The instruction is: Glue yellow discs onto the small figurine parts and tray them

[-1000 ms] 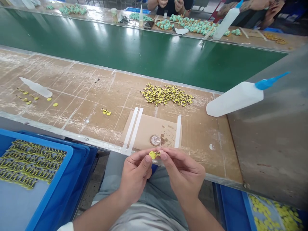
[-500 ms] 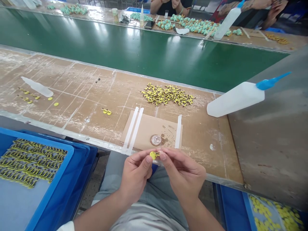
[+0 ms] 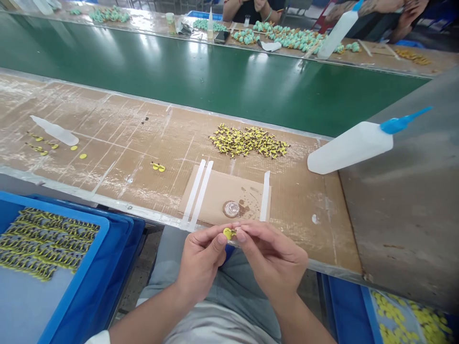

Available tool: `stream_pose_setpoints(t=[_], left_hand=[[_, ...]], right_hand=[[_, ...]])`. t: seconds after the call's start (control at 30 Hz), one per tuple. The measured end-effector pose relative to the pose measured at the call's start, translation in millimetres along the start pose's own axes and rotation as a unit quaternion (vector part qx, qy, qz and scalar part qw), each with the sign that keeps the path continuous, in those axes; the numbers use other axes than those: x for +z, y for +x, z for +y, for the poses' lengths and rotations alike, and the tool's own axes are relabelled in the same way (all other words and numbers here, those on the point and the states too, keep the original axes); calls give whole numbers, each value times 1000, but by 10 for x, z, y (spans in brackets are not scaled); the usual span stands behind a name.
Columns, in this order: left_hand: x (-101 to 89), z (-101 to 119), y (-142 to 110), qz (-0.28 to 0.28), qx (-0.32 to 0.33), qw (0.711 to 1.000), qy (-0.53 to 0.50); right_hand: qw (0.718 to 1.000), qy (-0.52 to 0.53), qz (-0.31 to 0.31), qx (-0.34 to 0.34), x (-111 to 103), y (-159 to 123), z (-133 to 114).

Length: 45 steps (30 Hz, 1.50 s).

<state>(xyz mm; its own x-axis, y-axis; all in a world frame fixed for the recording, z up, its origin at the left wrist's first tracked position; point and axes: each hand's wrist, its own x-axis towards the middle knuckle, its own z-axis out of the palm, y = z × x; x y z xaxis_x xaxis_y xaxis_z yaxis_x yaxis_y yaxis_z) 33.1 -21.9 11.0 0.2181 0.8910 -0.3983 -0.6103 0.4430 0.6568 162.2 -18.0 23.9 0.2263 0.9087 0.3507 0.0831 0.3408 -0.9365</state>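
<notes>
My left hand (image 3: 201, 260) and my right hand (image 3: 273, 258) meet over my lap at the near edge of the bench. Together their fingertips pinch one small yellow piece (image 3: 228, 233). Just beyond them lies a cardboard pad (image 3: 218, 191) with white strips and a small round glue dab (image 3: 232, 208). Farther back sits a heap of yellow and black small parts (image 3: 249, 141).
A white glue bottle with a blue tip (image 3: 353, 145) lies at the right. A blue tray (image 3: 53, 267) of yellow-black parts is at the lower left, another bin of yellow discs (image 3: 409, 320) at the lower right. A green conveyor belt (image 3: 201, 76) runs behind; other people work across it.
Both hands have stayed almost still, only shifting the small yellow piece slightly between the fingertips.
</notes>
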Motion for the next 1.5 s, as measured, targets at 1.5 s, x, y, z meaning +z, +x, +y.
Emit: stream_pose_setpoints(t=[1.5], left_hand=[[-66,35,35,50,127,979,155]], right_hand=[[995,-13,-95,-9,-175,49,87]])
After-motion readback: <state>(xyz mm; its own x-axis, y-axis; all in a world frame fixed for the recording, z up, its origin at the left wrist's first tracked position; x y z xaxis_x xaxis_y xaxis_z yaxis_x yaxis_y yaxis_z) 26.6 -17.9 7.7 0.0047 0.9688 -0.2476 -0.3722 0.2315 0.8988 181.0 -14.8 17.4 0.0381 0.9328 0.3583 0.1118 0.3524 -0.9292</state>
